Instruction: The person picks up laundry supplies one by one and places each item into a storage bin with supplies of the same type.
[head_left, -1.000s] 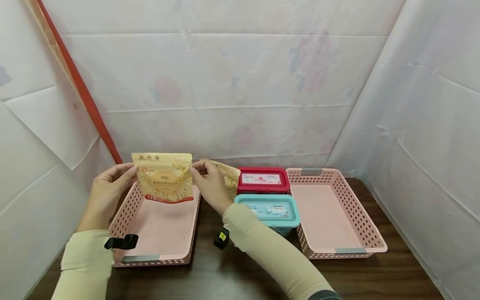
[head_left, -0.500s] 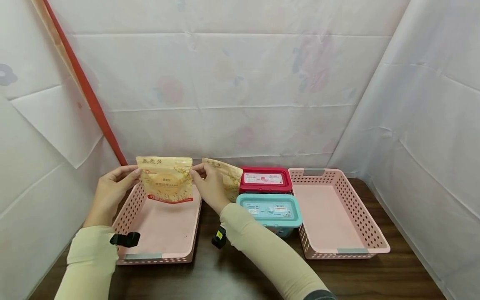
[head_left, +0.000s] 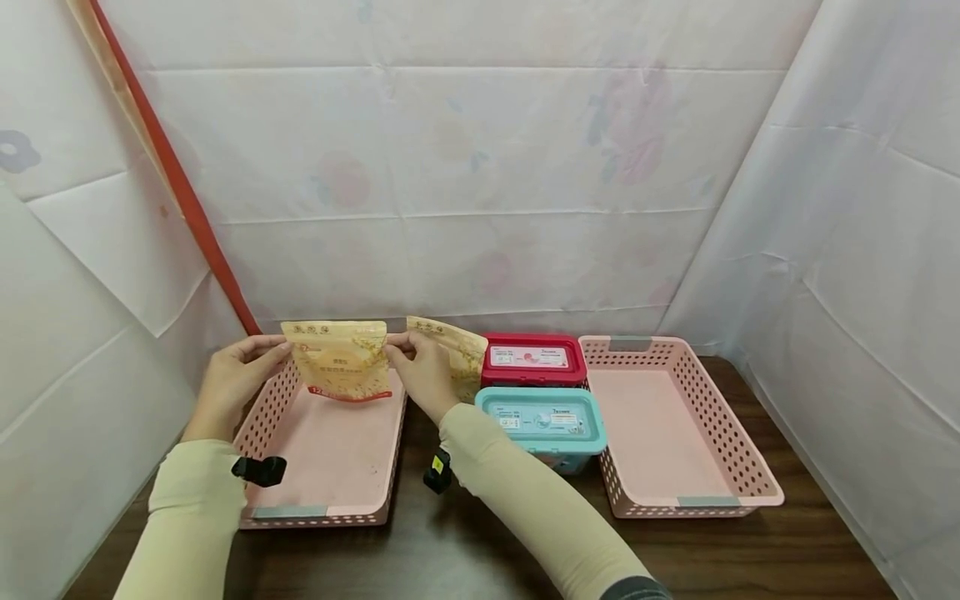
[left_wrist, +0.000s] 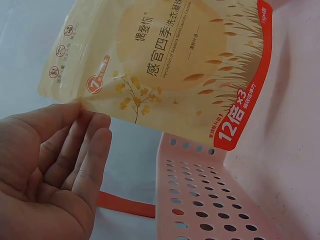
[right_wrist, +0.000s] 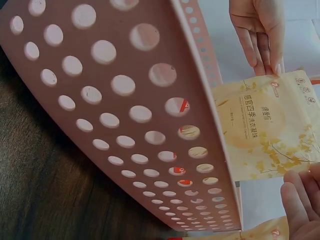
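Observation:
A yellow laundry capsule pouch (head_left: 341,362) with a red lower band hangs over the far part of the left pink basket (head_left: 322,475). My left hand (head_left: 236,383) pinches its left edge between thumb and finger, which the left wrist view shows close up on the pouch (left_wrist: 165,60). On the opposite edge, my right hand (head_left: 423,371) pinches the pouch near its upper corner. Behind the right hand stands a second yellow pouch (head_left: 467,357), partly hidden by that hand. In the right wrist view the basket's perforated wall (right_wrist: 125,115) covers the held pouch's lower part.
A red lidded box (head_left: 534,360) and a turquoise lidded box (head_left: 542,421) stand between the two baskets. Another pink basket (head_left: 660,433) is at the right. White patterned sheets (head_left: 480,167) enclose the dark wooden table (head_left: 450,558) at the back and sides.
Both hands have lowered the pouch toward the left basket, and its lower part has tipped back somewhat. The view has shifted slightly. The boxes and second pouch have stayed in place.

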